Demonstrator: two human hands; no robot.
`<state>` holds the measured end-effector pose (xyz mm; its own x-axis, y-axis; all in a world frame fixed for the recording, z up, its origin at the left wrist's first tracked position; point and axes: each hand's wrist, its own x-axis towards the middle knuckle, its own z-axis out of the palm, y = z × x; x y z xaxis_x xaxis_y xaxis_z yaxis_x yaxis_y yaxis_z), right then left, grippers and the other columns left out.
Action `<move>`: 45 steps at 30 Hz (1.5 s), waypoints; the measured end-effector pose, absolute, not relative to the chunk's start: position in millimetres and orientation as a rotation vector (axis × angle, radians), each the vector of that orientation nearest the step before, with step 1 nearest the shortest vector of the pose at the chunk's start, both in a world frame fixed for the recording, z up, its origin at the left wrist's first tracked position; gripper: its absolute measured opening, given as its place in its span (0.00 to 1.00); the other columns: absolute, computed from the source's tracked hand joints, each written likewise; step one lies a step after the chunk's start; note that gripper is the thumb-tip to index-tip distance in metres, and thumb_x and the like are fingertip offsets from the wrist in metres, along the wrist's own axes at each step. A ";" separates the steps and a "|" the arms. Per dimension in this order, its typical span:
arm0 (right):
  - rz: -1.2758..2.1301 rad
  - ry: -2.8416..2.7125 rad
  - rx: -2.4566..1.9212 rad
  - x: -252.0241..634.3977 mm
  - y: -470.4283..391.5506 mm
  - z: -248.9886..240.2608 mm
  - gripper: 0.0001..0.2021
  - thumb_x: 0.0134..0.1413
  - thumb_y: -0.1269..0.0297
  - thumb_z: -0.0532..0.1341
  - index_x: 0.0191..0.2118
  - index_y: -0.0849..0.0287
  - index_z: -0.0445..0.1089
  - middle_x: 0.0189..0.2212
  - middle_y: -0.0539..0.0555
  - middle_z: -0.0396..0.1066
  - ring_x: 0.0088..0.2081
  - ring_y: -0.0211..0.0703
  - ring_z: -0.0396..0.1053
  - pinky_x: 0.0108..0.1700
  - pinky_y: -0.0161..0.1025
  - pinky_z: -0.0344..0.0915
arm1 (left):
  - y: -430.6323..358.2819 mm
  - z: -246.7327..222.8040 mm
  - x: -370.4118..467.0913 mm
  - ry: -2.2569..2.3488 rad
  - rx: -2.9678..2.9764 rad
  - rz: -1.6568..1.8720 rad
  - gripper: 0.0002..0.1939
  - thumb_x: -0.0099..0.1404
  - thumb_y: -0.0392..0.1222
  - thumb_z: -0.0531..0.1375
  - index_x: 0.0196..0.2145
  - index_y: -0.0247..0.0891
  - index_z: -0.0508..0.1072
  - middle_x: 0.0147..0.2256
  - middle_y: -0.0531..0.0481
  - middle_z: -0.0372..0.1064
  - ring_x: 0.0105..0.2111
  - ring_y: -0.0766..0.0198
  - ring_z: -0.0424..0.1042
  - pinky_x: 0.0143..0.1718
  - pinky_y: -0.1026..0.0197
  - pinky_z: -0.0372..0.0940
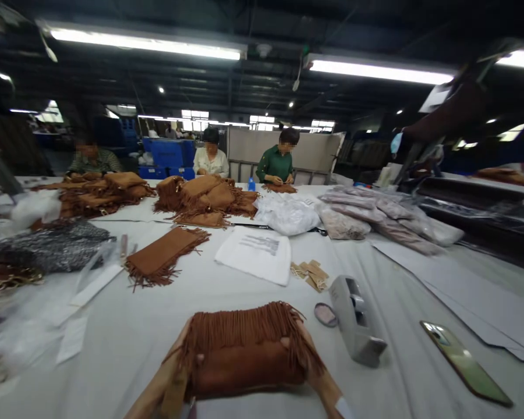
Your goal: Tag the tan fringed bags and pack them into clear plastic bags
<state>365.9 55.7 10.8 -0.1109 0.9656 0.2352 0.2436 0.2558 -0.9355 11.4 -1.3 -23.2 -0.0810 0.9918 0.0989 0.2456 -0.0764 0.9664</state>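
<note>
Brown suede fringed bag (pixel 244 355) lying flat on white table (pixel 126 331), near front edge. Fringe row hanging across upper half, smooth panel showing below. Both short ends sitting gripped between hands.

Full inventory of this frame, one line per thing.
fringed bag: 1, brown, near edge, in both hands
fringed piece: 1, brown, flat, left of centre
bag piles: 2, brown, far side
white pouch: 1, centre
tags: small heap, tan, right of pouch
tape dispenser: 1, grey, right of bag
phone: 1, gold-green, near right
wrapped packs: several, pinkish, far right
table: 1, white
co-workers: 3, far side
left hand: 1, on bag's left end
right hand: 1, on bag's right end
</note>
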 end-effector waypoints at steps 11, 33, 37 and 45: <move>0.521 -1.868 -1.357 328.4 84.5 -18.3 0.24 0.48 0.73 0.54 0.53 0.58 0.66 0.63 0.62 0.51 0.64 0.55 0.51 0.64 0.57 0.52 | 31.0 -21.7 77.9 1.972 1.644 0.998 0.31 0.53 0.42 0.61 0.56 0.37 0.67 0.58 0.37 0.60 0.61 0.43 0.55 0.61 0.41 0.53; 0.706 -2.106 -1.365 353.0 183.7 47.9 0.23 0.61 0.51 0.46 0.48 0.59 0.71 0.48 0.57 0.74 0.50 0.45 0.69 0.55 0.44 0.63 | -0.9 -37.1 104.9 1.883 2.291 1.060 0.22 0.65 0.45 0.56 0.57 0.46 0.65 0.55 0.43 0.66 0.55 0.48 0.64 0.55 0.36 0.60; 0.738 -2.237 -1.412 352.0 174.3 44.6 0.16 0.58 0.52 0.53 0.36 0.54 0.74 0.34 0.50 0.77 0.37 0.43 0.73 0.43 0.39 0.67 | 31.4 -6.0 115.2 1.750 2.145 1.114 0.23 0.67 0.45 0.53 0.59 0.44 0.61 0.58 0.43 0.63 0.59 0.50 0.59 0.59 0.39 0.56; 0.469 -2.153 -1.736 352.3 101.7 49.1 0.10 0.57 0.66 0.54 0.40 0.58 0.72 0.35 0.59 0.74 0.37 0.49 0.71 0.40 0.42 0.64 | 154.6 31.6 176.4 1.222 1.979 0.762 0.26 0.69 0.52 0.46 0.59 0.35 0.60 0.52 0.38 0.68 0.52 0.54 0.67 0.53 0.50 0.62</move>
